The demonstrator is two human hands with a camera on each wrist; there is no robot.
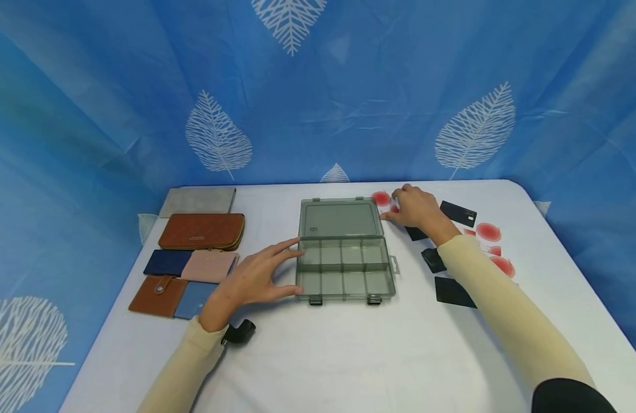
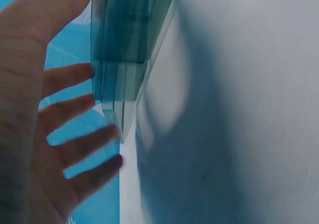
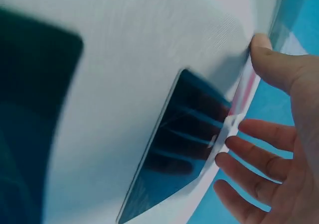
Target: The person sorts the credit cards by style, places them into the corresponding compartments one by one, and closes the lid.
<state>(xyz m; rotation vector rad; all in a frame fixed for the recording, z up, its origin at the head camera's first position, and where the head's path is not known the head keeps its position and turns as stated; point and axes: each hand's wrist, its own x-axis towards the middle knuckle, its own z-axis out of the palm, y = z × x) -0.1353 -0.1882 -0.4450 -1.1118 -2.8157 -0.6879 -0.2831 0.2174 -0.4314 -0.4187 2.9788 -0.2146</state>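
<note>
An olive-green clear plastic compartment box (image 1: 343, 267) lies on the white table with its lid (image 1: 340, 219) folded back. My left hand (image 1: 258, 274) is at its left side, fingers spread and fairly straight; fingertips and thumb meet or nearly meet the wall. In the left wrist view, the hand (image 2: 70, 134) is beside the box (image 2: 122, 40). My right hand (image 1: 414, 207) reaches to the far right, over a red-printed piece (image 1: 381, 198). Its fingers (image 3: 264, 154) extend apart near a glossy dark card (image 3: 174, 144); whether they touch the red-printed piece is unclear.
Several wallets lie at the left, among them a brown zip wallet (image 1: 201, 230), a grey one (image 1: 198, 202) and a pink one (image 1: 208, 265). Dark cards (image 1: 458, 213) and red-printed pieces (image 1: 489, 232) lie right, partly beneath my right arm. A blue leaf-patterned curtain (image 1: 343, 115) hangs behind.
</note>
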